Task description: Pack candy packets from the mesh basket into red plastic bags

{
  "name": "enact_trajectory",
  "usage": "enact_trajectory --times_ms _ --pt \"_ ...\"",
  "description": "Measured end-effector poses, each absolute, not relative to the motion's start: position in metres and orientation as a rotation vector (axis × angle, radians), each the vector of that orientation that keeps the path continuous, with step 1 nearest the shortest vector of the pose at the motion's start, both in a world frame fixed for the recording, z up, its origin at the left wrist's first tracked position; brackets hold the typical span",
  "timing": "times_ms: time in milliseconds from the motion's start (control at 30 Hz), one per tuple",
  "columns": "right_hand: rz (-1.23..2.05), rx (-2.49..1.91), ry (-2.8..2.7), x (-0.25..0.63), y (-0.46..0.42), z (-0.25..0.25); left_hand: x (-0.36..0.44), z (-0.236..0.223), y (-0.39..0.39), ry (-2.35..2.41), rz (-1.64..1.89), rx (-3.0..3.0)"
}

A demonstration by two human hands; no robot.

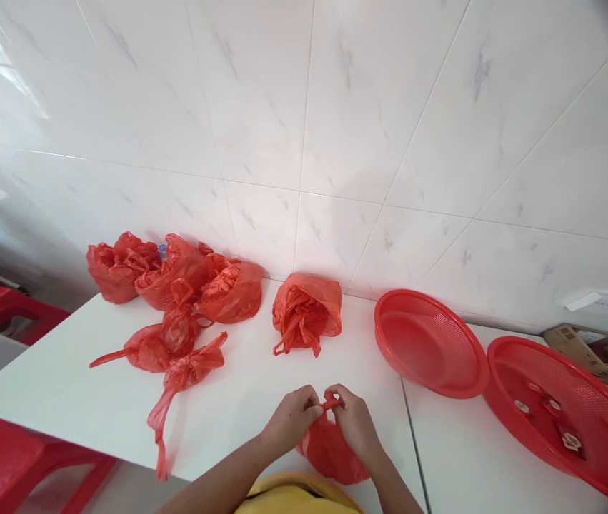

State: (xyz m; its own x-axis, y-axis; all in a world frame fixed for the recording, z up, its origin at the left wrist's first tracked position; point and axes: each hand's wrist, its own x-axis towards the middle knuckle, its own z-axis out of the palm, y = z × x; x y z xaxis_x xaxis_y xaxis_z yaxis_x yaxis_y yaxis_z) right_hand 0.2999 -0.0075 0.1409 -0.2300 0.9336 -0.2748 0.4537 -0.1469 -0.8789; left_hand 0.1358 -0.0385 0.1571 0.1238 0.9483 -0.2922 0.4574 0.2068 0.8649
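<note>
A red plastic bag [330,451] rests at the table's front edge, its body bulging below my hands. My left hand [296,414] pinches the twisted top of this bag from the left. From the other side my right hand [354,421] grips the same twisted neck, thumb and forefinger closed on it. What lies inside the bag is hidden. Just beyond my hands, near the wall, sits another red bag [309,307] with its handles gathered on top.
Several red bags [233,293] cluster at the back left of the white table [250,421]. Two red plastic baskets stand right: an upper basket [426,350] and a larger basket [539,407] with small items inside. A cardboard box [576,350] is behind. Red stools [25,464] stand left.
</note>
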Motion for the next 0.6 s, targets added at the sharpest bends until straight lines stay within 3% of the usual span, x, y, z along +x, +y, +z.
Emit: enact_trajectory --times_ms 200,500,600 --pt "1.843 -1.217 -1.201 0.304 -0.009 0.148 0.128 0.157 -0.037 1.537 0.565 1.472" --pt "1.259 -1.773 -1.190 0.348 0.008 0.084 0.090 0.159 -0.049 1.535 0.327 1.665" --pt "1.224 -1.836 -1.218 0.361 0.002 0.062 0.082 0.153 -0.056 1.530 0.212 1.666"
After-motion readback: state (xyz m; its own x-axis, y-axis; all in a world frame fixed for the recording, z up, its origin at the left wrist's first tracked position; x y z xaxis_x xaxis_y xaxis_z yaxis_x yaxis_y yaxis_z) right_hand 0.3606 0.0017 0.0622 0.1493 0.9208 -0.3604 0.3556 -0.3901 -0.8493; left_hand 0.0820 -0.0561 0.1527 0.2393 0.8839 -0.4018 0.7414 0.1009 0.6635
